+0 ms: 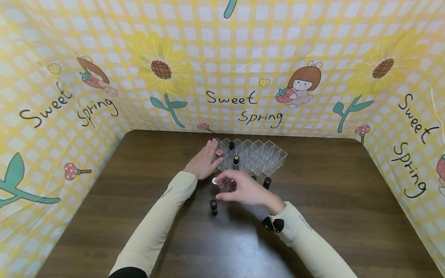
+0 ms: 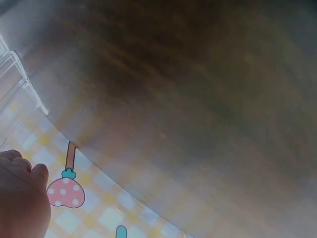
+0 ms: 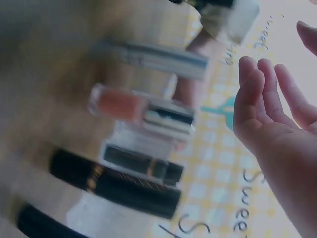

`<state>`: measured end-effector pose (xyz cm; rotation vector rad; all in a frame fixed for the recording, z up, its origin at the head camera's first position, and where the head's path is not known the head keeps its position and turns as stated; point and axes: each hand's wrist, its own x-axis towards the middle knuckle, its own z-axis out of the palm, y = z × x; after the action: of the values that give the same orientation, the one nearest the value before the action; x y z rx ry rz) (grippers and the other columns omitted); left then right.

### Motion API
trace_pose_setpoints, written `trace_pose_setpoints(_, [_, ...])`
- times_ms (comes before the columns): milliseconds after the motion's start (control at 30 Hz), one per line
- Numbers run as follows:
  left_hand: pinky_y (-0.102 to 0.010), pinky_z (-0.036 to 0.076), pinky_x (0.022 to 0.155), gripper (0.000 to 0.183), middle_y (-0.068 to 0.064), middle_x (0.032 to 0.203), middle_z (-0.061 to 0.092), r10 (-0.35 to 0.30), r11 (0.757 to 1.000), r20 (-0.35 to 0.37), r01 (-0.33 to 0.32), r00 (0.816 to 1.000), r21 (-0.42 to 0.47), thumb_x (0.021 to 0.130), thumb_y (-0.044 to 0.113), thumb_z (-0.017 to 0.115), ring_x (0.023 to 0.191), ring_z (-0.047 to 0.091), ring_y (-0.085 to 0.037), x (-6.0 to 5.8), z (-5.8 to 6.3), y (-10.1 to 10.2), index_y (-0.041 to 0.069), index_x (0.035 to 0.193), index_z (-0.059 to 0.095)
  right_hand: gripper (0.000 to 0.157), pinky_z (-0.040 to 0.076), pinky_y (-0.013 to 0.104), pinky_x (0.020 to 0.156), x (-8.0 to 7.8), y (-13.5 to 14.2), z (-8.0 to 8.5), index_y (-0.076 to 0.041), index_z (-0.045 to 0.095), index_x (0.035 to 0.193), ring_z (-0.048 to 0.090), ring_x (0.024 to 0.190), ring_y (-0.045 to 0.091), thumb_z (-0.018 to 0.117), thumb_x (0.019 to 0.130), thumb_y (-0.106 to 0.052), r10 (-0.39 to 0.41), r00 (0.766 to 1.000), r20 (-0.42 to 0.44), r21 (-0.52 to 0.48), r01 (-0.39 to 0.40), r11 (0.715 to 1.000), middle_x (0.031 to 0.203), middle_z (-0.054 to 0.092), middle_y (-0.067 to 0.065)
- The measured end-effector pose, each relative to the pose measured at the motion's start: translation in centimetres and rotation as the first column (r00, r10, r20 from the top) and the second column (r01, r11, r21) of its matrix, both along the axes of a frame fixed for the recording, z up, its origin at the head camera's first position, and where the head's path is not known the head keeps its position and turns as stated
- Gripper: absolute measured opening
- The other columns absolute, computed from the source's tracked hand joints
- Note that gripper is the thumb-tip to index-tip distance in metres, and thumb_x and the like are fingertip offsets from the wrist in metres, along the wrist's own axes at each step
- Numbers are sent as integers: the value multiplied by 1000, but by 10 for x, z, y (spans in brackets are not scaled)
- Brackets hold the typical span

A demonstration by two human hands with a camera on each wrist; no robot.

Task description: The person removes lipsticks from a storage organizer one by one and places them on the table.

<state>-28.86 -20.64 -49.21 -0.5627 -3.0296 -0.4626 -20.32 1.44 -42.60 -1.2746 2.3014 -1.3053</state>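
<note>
My left hand [image 1: 205,160] lies with straight fingers against the left side of a clear acrylic lipstick organizer [image 1: 265,156]. In the head view my right hand [image 1: 243,188] hovers above the table in front of it, fingers loosely bent and apart. A white-topped tube [image 1: 214,180] shows just beyond its fingertips; whether they touch is unclear there. The right wrist view shows that hand with nothing in it. Near it stand a silvery tube [image 3: 163,62], a coral lip gloss [image 3: 121,105] and black lipstick tubes [image 3: 119,183]. A black lipstick [image 1: 213,207] stands closer to me.
The organizer's left part holds a red-topped tube [image 1: 219,153] and two black-capped tubes [image 1: 231,145]. Another black tube [image 1: 267,182] stands right of my right hand. A checked yellow cloth [image 1: 222,69] walls the brown table [image 1: 330,193] at the back and sides.
</note>
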Motion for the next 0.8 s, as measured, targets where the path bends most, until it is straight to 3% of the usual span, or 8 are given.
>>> trace_pose_setpoints(267, [-40, 14, 123, 78, -10, 164, 3, 13, 1000, 12, -13, 1000, 8, 100, 59, 20, 152, 2, -24, -1, -2, 0, 10, 156, -2, 31, 53, 38, 84, -19, 15, 22, -13, 65, 111, 60, 99, 15, 76, 84, -24, -140, 989, -45, 10, 140, 990, 107, 67, 1])
trace_pose_setpoints(533, [-41, 15, 123, 77, -11, 164, 3, 3, 1000, 14, -3, 1000, 19, 101, 56, 22, 152, 2, -26, -1, -2, 0, 9, 156, -3, 34, 50, 51, 91, -45, 28, 30, -9, 65, 114, 58, 110, 29, 74, 85, -24, -238, 967, -88, 70, 245, 967, 114, 66, 8])
trace_pose_setpoints(800, [-41, 15, 123, 78, -10, 164, 2, -4, 1000, 1, 4, 1000, 24, 100, 59, 20, 152, 4, -27, 0, -2, 0, 8, 156, -1, 44, 45, 48, 100, -66, 35, 28, 2, 62, 120, 57, 113, 32, 74, 84, -21, -206, 965, -159, 236, 240, 942, 119, 64, 17])
